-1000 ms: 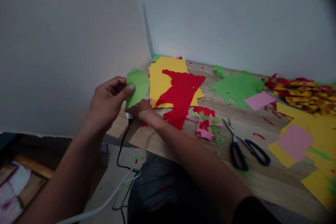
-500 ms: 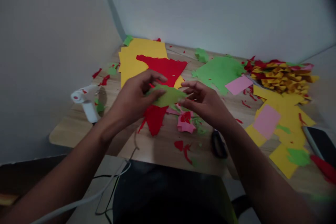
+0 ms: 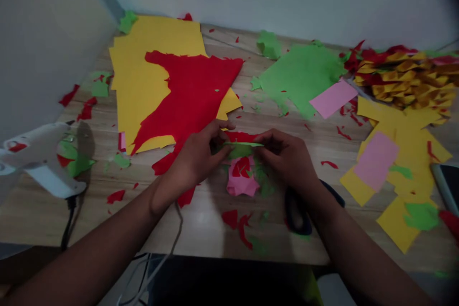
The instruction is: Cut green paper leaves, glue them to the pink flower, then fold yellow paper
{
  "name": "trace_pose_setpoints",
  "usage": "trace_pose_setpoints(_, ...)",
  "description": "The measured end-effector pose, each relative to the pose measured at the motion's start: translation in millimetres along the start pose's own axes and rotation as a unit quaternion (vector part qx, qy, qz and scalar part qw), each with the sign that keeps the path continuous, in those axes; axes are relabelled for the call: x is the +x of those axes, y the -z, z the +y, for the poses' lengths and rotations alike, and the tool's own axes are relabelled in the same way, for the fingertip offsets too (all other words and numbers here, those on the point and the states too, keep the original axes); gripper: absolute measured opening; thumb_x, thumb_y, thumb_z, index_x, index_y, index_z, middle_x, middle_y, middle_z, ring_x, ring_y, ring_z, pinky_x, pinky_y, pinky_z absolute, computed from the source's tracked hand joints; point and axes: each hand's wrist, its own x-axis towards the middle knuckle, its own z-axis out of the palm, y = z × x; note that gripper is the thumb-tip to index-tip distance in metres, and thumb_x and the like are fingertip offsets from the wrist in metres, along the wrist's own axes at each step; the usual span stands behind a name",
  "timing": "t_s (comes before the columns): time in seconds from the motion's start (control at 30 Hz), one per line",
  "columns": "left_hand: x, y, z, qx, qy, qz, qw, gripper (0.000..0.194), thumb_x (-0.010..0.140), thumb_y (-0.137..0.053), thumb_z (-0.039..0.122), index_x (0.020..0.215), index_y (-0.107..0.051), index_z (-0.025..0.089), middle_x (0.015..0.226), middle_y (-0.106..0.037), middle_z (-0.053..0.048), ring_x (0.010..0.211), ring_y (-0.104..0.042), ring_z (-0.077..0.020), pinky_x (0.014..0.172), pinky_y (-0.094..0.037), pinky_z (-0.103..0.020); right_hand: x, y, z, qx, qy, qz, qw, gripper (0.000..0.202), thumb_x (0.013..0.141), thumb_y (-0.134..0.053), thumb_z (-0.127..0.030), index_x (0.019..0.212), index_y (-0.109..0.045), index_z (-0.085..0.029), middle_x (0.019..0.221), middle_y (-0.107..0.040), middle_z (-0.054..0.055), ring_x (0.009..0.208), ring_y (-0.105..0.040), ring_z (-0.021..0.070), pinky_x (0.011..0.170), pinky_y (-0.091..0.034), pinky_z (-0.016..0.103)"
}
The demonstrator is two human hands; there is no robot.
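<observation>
Between my two hands is a small piece of green paper (image 3: pixel 242 149), seen nearly edge-on. My left hand (image 3: pixel 204 150) pinches its left end with thumb and fingers. At its right end my right hand (image 3: pixel 285 155) has a similar pinch. Just below the green piece, a pink paper shape (image 3: pixel 243 185) with red scraps (image 3: pixel 241 167) on it lies on the table. A large torn red sheet (image 3: pixel 193 91) spreads beyond my left hand, over yellow sheets (image 3: pixel 143 76). Dark-handled scissors (image 3: pixel 298 213) lie partly under my right forearm.
A white glue gun (image 3: pixel 46 158) rests at the left with its cord over the edge. Farther back is a green sheet (image 3: pixel 297 74). Folded yellow pieces (image 3: pixel 409 81) are heaped at the right, near pink rectangles (image 3: pixel 376 160) and a phone (image 3: pixel 446 184). Scraps dot the wooden table (image 3: pixel 204 229).
The view has moved closer to the table. The green piece has tipped from facing me to nearly edge-on, and my right fingers have closed on its right end.
</observation>
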Motion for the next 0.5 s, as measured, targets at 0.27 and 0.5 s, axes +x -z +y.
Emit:
trace_pose_setpoints(0.27,-7,-2.1,-6,0.025,-0.038,0.01,0.999,0.031,0.09,-0.066,0.028,0.121,-0.061,0.026,0.085,-0.066,0.003,0.071,-0.062,-0.012,0.062,-0.047,-0.023,-10,4,-7,-0.053,-0.002,-0.009,0.999,0.009,0.083,-0.069,-0.024,0.092,-0.07,-0.023,0.074,-0.071,-0.002,0.063,-0.064,0.0129,0.059,-0.048,0.023)
trace_pose_setpoints(0.5,-7,-7.8,0,-0.044,-0.023,0.043,0.998,0.027,0.091,-0.065,0.028,0.118,-0.061,0.024,0.088,-0.066,0.001,0.077,-0.064,-0.0142,0.061,-0.05,-0.024,-11,3,-10,-0.101,0.004,-0.004,0.995,0.018,0.084,-0.071,-0.035,0.098,-0.072,-0.024,0.074,-0.071,0.0,0.062,-0.063,0.0159,0.056,-0.047,0.026)
